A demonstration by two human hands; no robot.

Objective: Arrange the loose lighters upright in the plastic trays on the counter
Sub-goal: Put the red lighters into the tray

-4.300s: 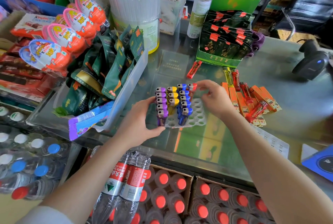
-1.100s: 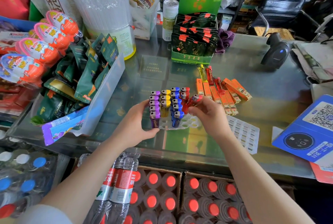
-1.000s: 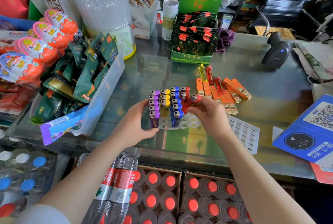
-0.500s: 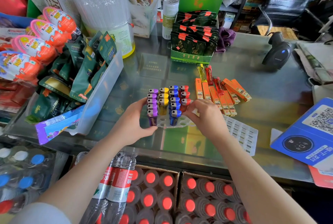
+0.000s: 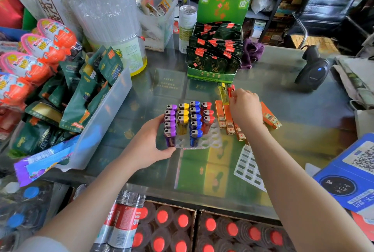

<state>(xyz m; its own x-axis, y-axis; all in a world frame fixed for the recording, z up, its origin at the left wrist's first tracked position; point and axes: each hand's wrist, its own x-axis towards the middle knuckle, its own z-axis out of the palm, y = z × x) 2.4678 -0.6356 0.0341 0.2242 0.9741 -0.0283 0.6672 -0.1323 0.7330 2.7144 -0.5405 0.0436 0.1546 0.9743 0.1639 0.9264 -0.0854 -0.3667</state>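
A: Head view. What is held by the left hand (image 5: 146, 144)?

B: The clear plastic tray (image 5: 199, 142) is gripped at its left edge, thumb curled under the front corner, fingers wrapped against the purple lighters (image 5: 170, 125). The tray is kept flat on the glass counter (image 5: 303, 122).

A: What is seated in the tray?

B: Four upright rows, counted outward from the left hand: purple, then yellow lighters (image 5: 182, 117), blue lighters (image 5: 195, 120), red lighters (image 5: 207, 116). Open sockets are seen at the tray's right and front.

A: And the right hand (image 5: 244, 108)?

B: It is stretched beyond the tray, fingers curled down over the loose pile. A red lighter (image 5: 230, 90) is touched by the fingertips; whether it is actually pinched cannot be told. A yellow lighter (image 5: 222, 92) is lying just left of those fingertips.

A: Other loose stock?

B: Orange lighters (image 5: 225, 119) are laid flat under and to both sides of the right hand. A second empty tray (image 5: 248, 167) is lying near the right forearm, on its left.

A: Anything else?

B: A barcode scanner (image 5: 312, 69) is well beyond the right hand.
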